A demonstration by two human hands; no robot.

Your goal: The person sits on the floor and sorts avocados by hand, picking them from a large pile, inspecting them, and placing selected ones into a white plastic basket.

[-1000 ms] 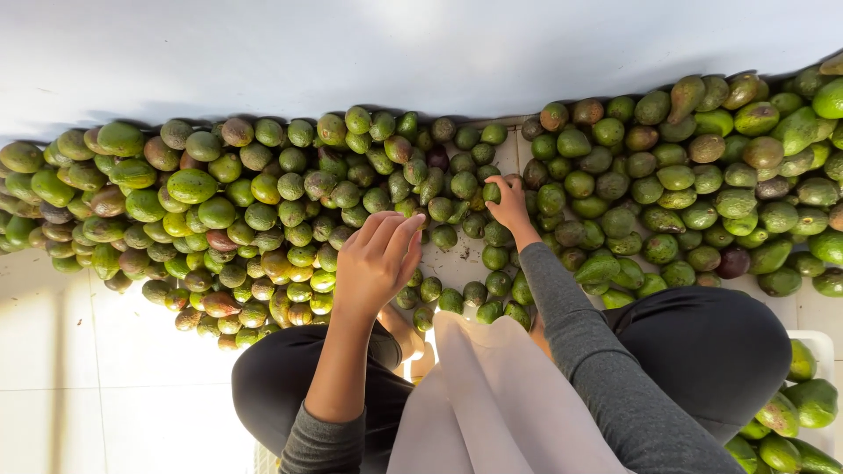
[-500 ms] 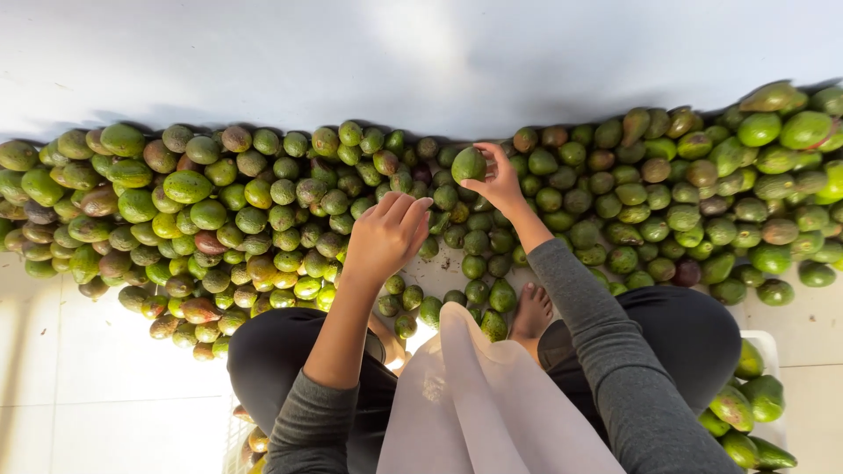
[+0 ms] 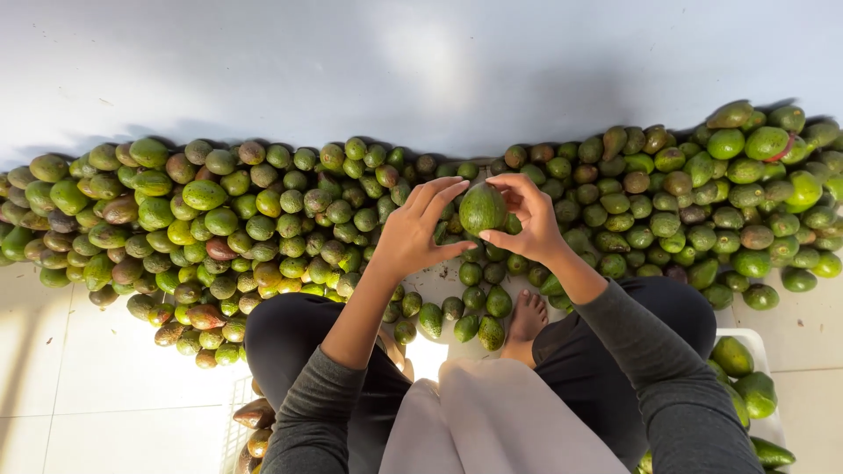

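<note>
White crate (image 3: 746, 338) at lower right holds green avocados; a second crate (image 3: 241, 408) at lower left holds brownish ones. Avocado heap (image 3: 211, 228) lies on the pale tiled floor (image 3: 79, 386) against a white wall (image 3: 369, 70). Right hand (image 3: 525, 218) grips one avocado (image 3: 482, 208), now raised over the heap; left hand (image 3: 414, 233), fingers spread, touches it.

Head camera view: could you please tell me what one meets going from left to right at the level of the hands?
Heap of avocados → left hand → held green avocado → right hand → more piled avocados.
</note>
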